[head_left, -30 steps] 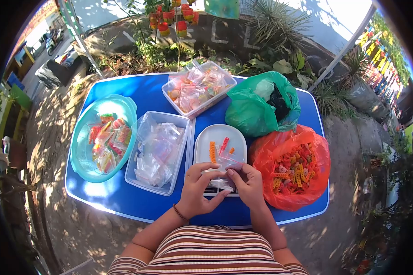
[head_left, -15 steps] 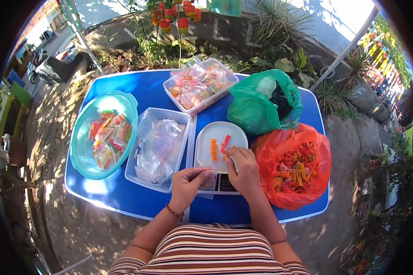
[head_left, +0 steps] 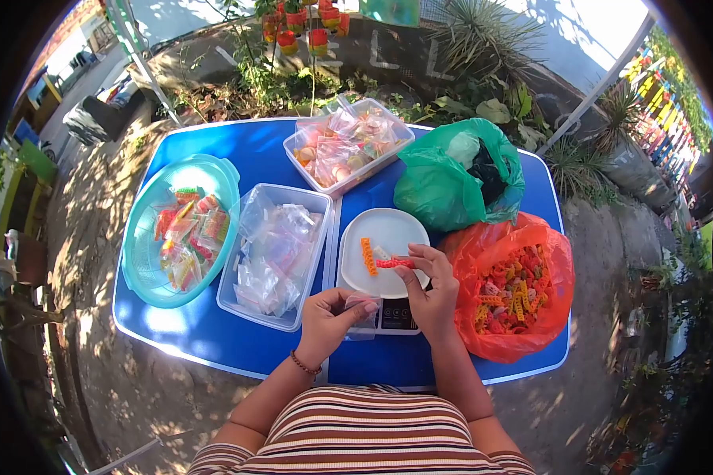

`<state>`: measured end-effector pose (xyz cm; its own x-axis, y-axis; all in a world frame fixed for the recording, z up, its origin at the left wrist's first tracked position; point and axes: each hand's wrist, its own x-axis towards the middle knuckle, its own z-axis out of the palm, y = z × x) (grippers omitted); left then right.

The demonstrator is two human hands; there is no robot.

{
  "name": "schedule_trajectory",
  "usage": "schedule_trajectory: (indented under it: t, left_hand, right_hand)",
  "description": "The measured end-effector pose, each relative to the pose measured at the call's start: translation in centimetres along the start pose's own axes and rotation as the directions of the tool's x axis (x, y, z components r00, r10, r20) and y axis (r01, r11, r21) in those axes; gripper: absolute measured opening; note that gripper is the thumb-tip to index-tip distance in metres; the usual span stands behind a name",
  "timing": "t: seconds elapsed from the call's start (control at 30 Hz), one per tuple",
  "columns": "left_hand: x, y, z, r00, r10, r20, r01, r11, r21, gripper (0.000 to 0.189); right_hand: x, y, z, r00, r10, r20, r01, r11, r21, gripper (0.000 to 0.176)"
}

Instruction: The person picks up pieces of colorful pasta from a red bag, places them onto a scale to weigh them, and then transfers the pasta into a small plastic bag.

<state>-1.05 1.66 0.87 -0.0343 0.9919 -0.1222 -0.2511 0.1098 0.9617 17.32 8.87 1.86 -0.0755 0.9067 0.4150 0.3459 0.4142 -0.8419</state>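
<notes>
My left hand (head_left: pixel 329 323) is closed on a small clear zip bag (head_left: pixel 361 323), pinched between thumb and fingers in front of the scale. My right hand (head_left: pixel 433 289) pinches one end of a red ridged snack piece (head_left: pixel 390 263) over the white scale tray (head_left: pixel 348 273). On that tray lies an orange ridged snack piece (head_left: pixel 367 255), with a small pale piece (head_left: pixel 381 252) beside it. Part of the scale's dark control panel (head_left: pixel 396 314) shows between my hands.
A red plastic bag (head_left: pixel 550 317) of colourful snack pieces stands right, a green bag (head_left: pixel 440 190) behind it. Left are a tub of clear bags (head_left: pixel 325 229) and a teal basin (head_left: pixel 127 261) of filled packets. Another tub (head_left: pixel 408 141) of packets sits at the back.
The red piece, lying on the tray before, is now in my right fingers and turned sideways. My right hand has shifted slightly right. The clear bag looks more bunched in my left hand.
</notes>
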Motion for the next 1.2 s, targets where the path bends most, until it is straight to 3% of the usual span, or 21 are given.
schedule_trajectory:
  t: [0.03,0.1,0.2,0.3,0.53,0.73,0.9,1.1,1.2]
  left_hand:
    - [0.0,-0.1,-0.1,1.000,0.005,0.000,-0.005,0.999,0.035,0.015]
    - [0.0,0.0,0.3,0.999,0.039,0.014,-0.039,0.999,-0.013,0.018]
    - [-0.3,0.6,0.8,0.997,0.073,0.034,-0.074,0.997,0.003,0.022]
    - [-0.4,0.7,0.9,0.994,0.092,0.059,-0.095,0.994,0.056,0.025]
    - [-0.7,0.4,0.5,0.990,0.057,0.130,-0.087,0.968,0.236,0.031]
    - [-0.9,1.7,0.7,0.985,-0.005,0.171,0.005,1.000,0.003,0.026]
    - [-0.8,1.7,0.3,0.981,-0.051,0.186,0.035,0.995,0.089,0.025]
    - [-0.8,2.2,1.2,0.974,-0.085,0.211,0.088,0.996,-0.008,0.025]
    - [-0.6,2.0,0.9,0.980,-0.075,0.185,0.072,0.997,0.025,0.024]
  right_hand:
    - [-0.3,-0.3,-0.1,0.999,0.051,-0.016,-0.047,0.979,0.199,0.025]
    - [-0.8,-1.3,-0.6,0.988,0.156,-0.017,-0.118,0.814,0.568,0.030]
    - [-1.0,-2.1,-1.6,0.982,0.169,0.079,-0.174,0.677,0.715,0.031]
    - [-1.1,-2.2,-2.5,0.968,0.144,0.204,-0.241,0.758,0.607,0.032]
    - [-1.5,-2.1,-2.3,0.971,0.173,0.165,-0.239,0.710,0.662,0.027]
    - [-1.4,-1.3,-2.7,0.969,0.132,0.210,-0.241,0.706,0.666,0.026]
    - [-1.5,-1.5,-3.1,0.954,0.168,0.249,-0.297,0.652,0.698,0.024]
    - [-2.1,-2.5,-2.2,0.936,0.173,0.306,-0.325,0.756,0.568,0.023]
    - [-2.3,-2.1,-2.4,0.942,0.171,0.290,-0.268,0.902,0.338,0.016]
